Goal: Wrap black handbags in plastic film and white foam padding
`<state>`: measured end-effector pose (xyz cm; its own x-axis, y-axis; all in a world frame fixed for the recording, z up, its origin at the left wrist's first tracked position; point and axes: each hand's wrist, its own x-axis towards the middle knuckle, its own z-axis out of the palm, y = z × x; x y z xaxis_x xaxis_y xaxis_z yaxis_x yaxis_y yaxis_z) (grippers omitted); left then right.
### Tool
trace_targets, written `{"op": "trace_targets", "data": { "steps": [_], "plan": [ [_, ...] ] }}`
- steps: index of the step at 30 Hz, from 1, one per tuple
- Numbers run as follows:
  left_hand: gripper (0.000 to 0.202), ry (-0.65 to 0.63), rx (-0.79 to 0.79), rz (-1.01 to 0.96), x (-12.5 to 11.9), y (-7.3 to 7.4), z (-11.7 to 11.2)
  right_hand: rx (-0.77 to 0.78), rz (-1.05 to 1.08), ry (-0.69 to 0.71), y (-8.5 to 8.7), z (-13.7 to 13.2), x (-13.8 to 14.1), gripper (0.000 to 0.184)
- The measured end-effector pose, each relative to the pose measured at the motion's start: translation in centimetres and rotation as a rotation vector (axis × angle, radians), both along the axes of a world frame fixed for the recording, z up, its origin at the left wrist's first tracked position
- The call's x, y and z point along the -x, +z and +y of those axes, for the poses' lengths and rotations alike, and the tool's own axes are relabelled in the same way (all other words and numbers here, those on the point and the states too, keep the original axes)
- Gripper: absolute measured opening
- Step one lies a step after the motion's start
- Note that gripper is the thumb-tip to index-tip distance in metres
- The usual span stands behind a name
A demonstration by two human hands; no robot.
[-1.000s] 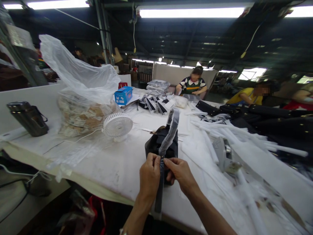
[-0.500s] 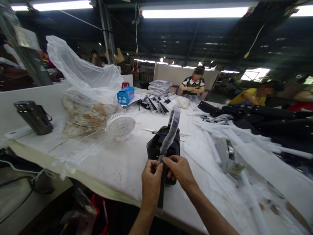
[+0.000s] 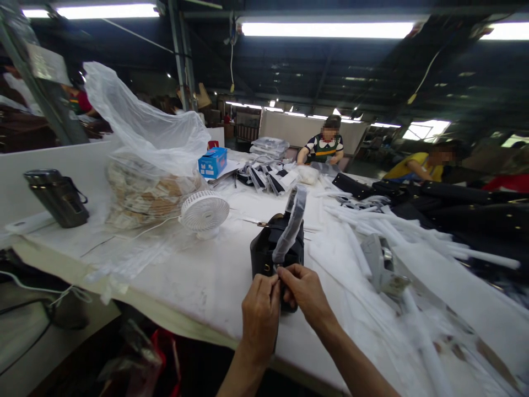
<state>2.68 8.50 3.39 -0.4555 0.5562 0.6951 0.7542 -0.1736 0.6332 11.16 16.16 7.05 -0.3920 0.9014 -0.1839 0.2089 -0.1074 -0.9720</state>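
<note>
A black handbag [image 3: 259, 251] stands on the table in front of me. Its arched handle [image 3: 290, 226] is wrapped in clear film and rises above the bag. At the handle's near end my left hand [image 3: 261, 306] is closed, fingertips pinched together on a narrow black strap that the hand mostly hides. From the other side my right hand [image 3: 303, 286] pinches the base of the handle, its thumb and forefinger meeting the left fingertips. Exactly what lies between the fingertips is too small to make out. A small brass fitting shows on the bag's end just above the left hand.
A white fan [image 3: 204, 214], a bulging plastic bag [image 3: 152, 187], a dark flask [image 3: 58, 198] and a blue box [image 3: 212, 162] stand left. White foam tubes [image 3: 384, 223], a tape dispenser [image 3: 382, 264] and black bags [image 3: 463, 212] lie right. A co-worker [image 3: 324, 146] sits opposite.
My left hand has turned, its thumb now out of sight and its back towards me. The strap hanging below it is now mostly hidden. My right hand keeps its pinch.
</note>
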Motion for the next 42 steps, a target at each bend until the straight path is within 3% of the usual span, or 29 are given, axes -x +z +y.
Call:
{"op": "trace_targets", "data": {
  "steps": [4, 8, 11, 15, 17, 20, 24, 26, 28, 30, 31, 34, 36, 38, 42],
  "plan": [
    [0.023, 0.021, 0.050, 0.117, 0.1, -0.2, 0.0, 0.005, -0.041, 0.071, 1.1, 0.3, -0.3, 0.037],
    [0.027, -0.015, 0.064, 0.093, -0.1, 0.0, 0.1, -0.058, -0.166, 0.058, 1.6, 0.8, -0.1, 0.028],
    [0.022, -0.096, 0.082, -0.142, -0.4, -0.1, 0.0, -0.112, -0.156, 0.016, 1.4, 1.0, 0.1, 0.027],
    [0.022, -0.170, 0.136, -0.693, -1.0, -1.2, -0.8, -0.156, -0.087, -0.025, 1.1, 1.0, -0.1, 0.030],
    [0.019, -0.186, 0.168, -0.780, -1.3, -2.1, -1.4, -0.131, -0.063, -0.033, 1.0, 1.0, -0.1, 0.030],
    [0.005, -0.158, 0.211, -0.553, -1.6, -3.4, -2.6, -0.075, -0.009, -0.056, 0.8, 0.9, 0.0, 0.031],
    [0.024, -0.196, 0.132, 0.056, -1.6, -4.8, -4.4, -0.025, 0.043, -0.060, 0.3, 1.0, 0.1, 0.033],
    [0.026, -0.259, 0.092, 0.159, -1.3, -4.9, -5.2, 0.002, 0.062, -0.054, 0.1, 1.1, 0.1, 0.033],
    [0.020, -0.245, 0.058, -0.003, -0.7, -4.4, -5.5, 0.020, 0.074, -0.045, 0.0, 1.2, 0.0, 0.034],
    [0.018, -0.204, 0.093, -0.357, -0.2, -3.3, -4.8, 0.026, 0.079, -0.038, 0.0, 1.3, 0.0, 0.034],
    [0.026, -0.228, 0.145, -0.569, 0.1, -2.6, -4.2, 0.025, 0.080, -0.035, 0.1, 1.3, -0.1, 0.034],
    [0.053, -0.538, 0.319, -1.207, 0.1, -0.6, -1.6, 0.017, 0.073, -0.026, 0.2, 1.1, -0.2, 0.034],
    [0.058, -0.689, 0.336, -1.499, -0.4, 0.3, -0.1, 0.034, 0.081, -0.011, 0.2, 0.9, -0.3, 0.034],
    [0.057, -0.693, 0.308, -1.568, -0.9, 0.9, 0.8, 0.047, 0.101, 0.010, 0.1, 0.9, -0.4, 0.034],
    [0.057, -0.553, 0.303, -1.406, -1.5, 1.2, 1.4, 0.006, 0.103, 0.008, -0.2, 1.1, -0.3, 0.033]
  ]
}}
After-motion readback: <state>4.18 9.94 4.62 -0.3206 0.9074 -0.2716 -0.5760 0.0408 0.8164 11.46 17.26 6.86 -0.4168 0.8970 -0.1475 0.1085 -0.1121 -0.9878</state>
